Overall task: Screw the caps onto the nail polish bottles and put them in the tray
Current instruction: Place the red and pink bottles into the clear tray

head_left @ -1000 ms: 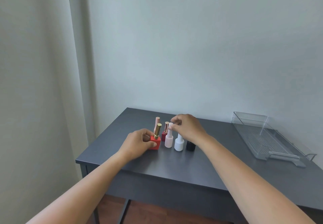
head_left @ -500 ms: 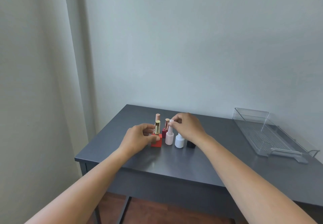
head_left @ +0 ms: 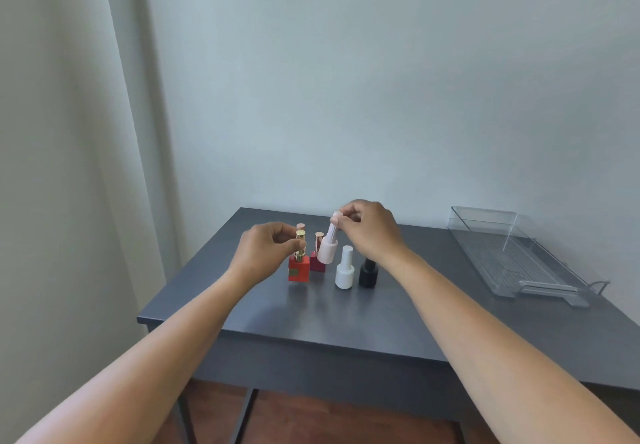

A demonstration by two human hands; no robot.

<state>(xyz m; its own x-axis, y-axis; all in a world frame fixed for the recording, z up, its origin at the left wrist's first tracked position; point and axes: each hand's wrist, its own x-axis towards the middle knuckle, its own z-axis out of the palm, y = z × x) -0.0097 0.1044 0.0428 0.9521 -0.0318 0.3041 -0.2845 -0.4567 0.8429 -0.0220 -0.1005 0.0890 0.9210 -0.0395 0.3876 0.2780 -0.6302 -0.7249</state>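
- Head view, left side: my left grip (head_left: 266, 253) is pinched on the gold cap (head_left: 300, 243) of the red bottle (head_left: 298, 270), which stands on the table (head_left: 311, 315). Nothing steadies the square base. If I twist now, I judge the whole bottle may turn or tip over instead of the thread tightening.
- Head view, middle: my right grip (head_left: 370, 232) is clamped by the fingertips on the tall cap of the pink bottle (head_left: 327, 252). The bottle hangs tilted with its base seemingly off the table, just beside the dark red bottle (head_left: 317, 263). I cannot tell how far that cap is screwed on. If it is only loosely seated, the body's weight hangs on a few threads, so it could slip off, drop and spill.
- Head view, under my right wrist: the white bottle (head_left: 344, 272) and the black bottle (head_left: 368, 273) stand close together. A careless swing of the tilted pink bottle or of my forearm could knock them down like skittles.
- Head view, right side: the clear tray (head_left: 485, 222) sits well apart from the bottles, and I see no bottle in it. Carrying anything that far by its cap alone risks a drop, and the see-through wall is easy to clip.
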